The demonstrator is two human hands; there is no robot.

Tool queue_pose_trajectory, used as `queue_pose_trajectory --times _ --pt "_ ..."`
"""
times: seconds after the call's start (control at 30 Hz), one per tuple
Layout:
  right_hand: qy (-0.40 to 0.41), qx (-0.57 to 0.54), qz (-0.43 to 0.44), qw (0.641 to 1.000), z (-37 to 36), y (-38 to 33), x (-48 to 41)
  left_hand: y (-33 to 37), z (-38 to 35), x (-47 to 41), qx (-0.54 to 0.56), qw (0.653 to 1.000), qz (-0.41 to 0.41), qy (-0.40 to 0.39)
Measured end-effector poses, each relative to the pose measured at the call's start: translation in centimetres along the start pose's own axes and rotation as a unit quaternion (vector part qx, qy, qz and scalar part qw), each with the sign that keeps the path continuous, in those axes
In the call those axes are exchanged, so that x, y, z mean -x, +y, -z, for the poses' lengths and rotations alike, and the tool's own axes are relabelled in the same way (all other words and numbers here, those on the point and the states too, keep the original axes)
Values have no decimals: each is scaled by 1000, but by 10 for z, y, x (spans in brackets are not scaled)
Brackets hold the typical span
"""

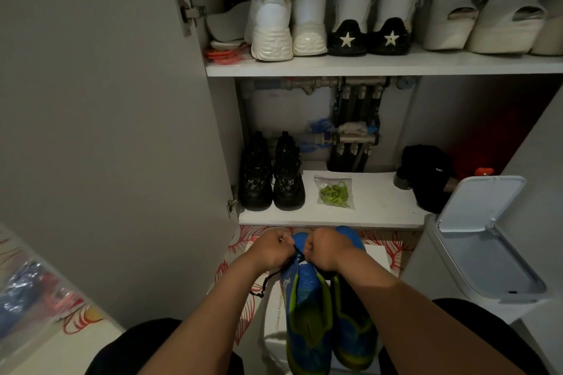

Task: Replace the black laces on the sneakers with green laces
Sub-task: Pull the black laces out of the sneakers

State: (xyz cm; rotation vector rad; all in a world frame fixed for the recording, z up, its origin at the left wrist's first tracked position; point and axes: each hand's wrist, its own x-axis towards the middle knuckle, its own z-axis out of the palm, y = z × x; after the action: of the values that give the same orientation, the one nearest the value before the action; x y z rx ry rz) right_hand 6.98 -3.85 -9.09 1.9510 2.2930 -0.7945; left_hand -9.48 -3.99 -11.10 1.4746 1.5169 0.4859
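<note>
Had the left hand (275, 248) and right hand (326, 248) both curled tight, knuckles up, pinching the black lace (264, 285) at the far end of one blue sneaker (304, 307); couldn't make out the fingertips though. Had a loose tail of it dangling over the white box (274, 313) underneath. Could've yanked too hard and tipped the pair off that box, or jammed the lace tip in an eyelet, going by how thin the cord looked. Noticed mesh-looking blue uppers with lime trim, smooth cardboard, and the green laces (334, 193) bunched in a crinkly clear bag on the bottom shelf (380, 207), well apart from the hands, near some chunky black boots (271, 179).
</note>
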Motion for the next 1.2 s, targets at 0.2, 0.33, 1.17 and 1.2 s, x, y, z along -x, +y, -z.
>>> queue_pose_trajectory --times 0.2,0.33,1.17,1.2 --pt "29 -87 34 995 9 -8 -6 9 5 9 -123 986 -103 47" --pt "47 -156 32 986 20 -10 -5 20 14 16 -175 972 -92 125" --pt "-11 -79 20 997 6 -4 7 24 14 24 -169 974 -78 132" --pt "-7 -90 20 996 7 -4 6 25 14 23 -189 971 -76 125"
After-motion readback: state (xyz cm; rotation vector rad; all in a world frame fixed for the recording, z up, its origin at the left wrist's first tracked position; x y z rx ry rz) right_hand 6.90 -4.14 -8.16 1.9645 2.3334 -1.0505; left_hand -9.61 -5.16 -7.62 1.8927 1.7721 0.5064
